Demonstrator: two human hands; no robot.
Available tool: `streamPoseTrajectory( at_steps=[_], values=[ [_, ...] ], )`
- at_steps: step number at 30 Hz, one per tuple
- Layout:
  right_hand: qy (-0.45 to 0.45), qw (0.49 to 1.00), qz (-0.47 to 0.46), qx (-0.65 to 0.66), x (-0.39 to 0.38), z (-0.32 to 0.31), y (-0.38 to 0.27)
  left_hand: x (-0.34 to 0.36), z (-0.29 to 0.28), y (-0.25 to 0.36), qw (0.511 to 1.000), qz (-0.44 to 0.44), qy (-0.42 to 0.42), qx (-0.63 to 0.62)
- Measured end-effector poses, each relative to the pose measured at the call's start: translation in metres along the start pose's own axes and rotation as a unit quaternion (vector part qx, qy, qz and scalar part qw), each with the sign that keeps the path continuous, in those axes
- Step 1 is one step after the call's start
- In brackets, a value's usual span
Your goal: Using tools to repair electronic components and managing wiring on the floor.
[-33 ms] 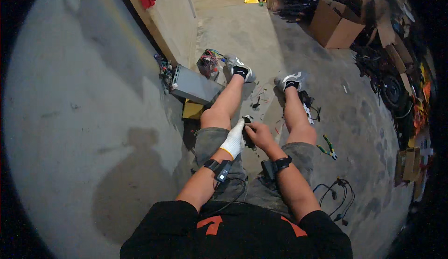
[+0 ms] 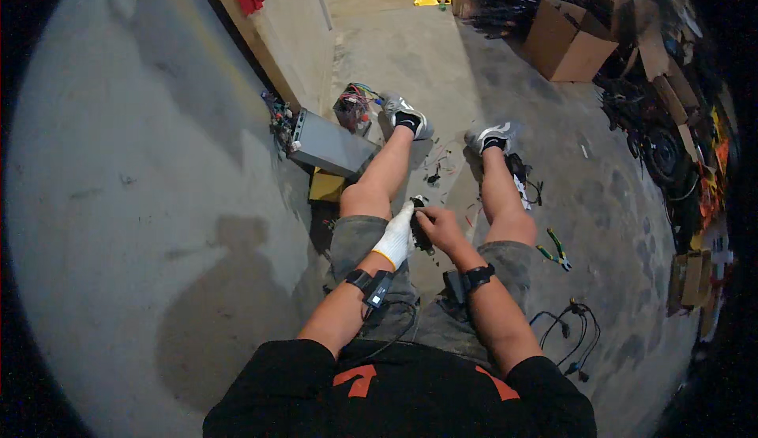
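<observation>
My left hand (image 2: 395, 237), in a white knitted glove with a yellow cuff edge, grips a black object (image 2: 420, 225) between my knees. Its kind is too small and too covered to make out. My right hand (image 2: 444, 230) is bare, with its fingers pinched against the same object near its top end; whatever else they pinch is hidden. Beyond my hands, bits of wire and small black pieces (image 2: 433, 176) lie scattered on the floor between my feet. Green-handled pliers (image 2: 556, 250) rest on the floor right of my right knee.
A grey metal case (image 2: 330, 143) stands beside my left leg, above a yellow box (image 2: 326, 185). A container of coloured wires (image 2: 354, 110) is by my left foot. Black cables (image 2: 583, 329) lie at the right. A cardboard box (image 2: 565, 42) and piled cables stand far right.
</observation>
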State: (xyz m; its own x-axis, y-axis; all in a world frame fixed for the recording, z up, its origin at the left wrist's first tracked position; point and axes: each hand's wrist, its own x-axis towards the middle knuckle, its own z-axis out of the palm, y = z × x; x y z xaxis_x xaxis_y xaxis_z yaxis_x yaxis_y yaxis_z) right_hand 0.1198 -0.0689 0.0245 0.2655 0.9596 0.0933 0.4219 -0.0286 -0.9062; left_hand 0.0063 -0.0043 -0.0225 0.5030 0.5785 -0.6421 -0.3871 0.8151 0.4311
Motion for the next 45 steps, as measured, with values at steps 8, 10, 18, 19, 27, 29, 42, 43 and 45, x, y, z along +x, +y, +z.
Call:
streamPoseTrajectory(
  at_steps=[8, 10, 18, 19, 27, 29, 42, 43, 45],
  values=[
    [0.275, 0.888, 0.235, 0.286, 0.026, -0.063, 0.029, 0.014, -0.012, -0.006, 0.993, 0.005, 0.077, 0.092],
    [0.338, 0.778, 0.252, 0.466, 0.027, -0.08, 0.026, 0.017, -0.016, -0.005, 0.987, 0.011, 0.102, 0.121],
    [0.385, 0.684, 0.208, 0.583, 0.02, -0.071, 0.08, 0.016, -0.006, -0.011, 0.984, 0.01, 0.092, 0.149],
    [0.376, 0.695, 0.218, 0.573, 0.022, -0.056, 0.071, 0.019, -0.012, -0.012, 0.986, 0.017, 0.091, 0.141],
    [0.321, 0.839, 0.159, 0.409, 0.026, -0.036, 0.069, 0.016, -0.009, -0.009, 0.996, 0.016, 0.056, 0.064],
    [0.283, 0.907, 0.135, 0.282, 0.019, -0.026, 0.051, -0.006, 0.007, -0.005, 0.997, -0.002, 0.062, 0.042],
    [0.333, 0.898, 0.075, 0.279, 0.02, -0.061, 0.008, 0.015, -0.018, -0.003, 1.0, -0.016, 0.013, 0.004],
    [0.333, 0.896, 0.061, 0.288, 0.021, -0.06, 0.005, 0.017, -0.02, -0.003, 1.0, -0.014, 0.013, 0.006],
    [0.345, 0.889, 0.038, 0.301, 0.019, -0.06, 0.007, 0.009, -0.009, -0.003, 0.999, -0.035, -0.004, 0.0]
  ],
)
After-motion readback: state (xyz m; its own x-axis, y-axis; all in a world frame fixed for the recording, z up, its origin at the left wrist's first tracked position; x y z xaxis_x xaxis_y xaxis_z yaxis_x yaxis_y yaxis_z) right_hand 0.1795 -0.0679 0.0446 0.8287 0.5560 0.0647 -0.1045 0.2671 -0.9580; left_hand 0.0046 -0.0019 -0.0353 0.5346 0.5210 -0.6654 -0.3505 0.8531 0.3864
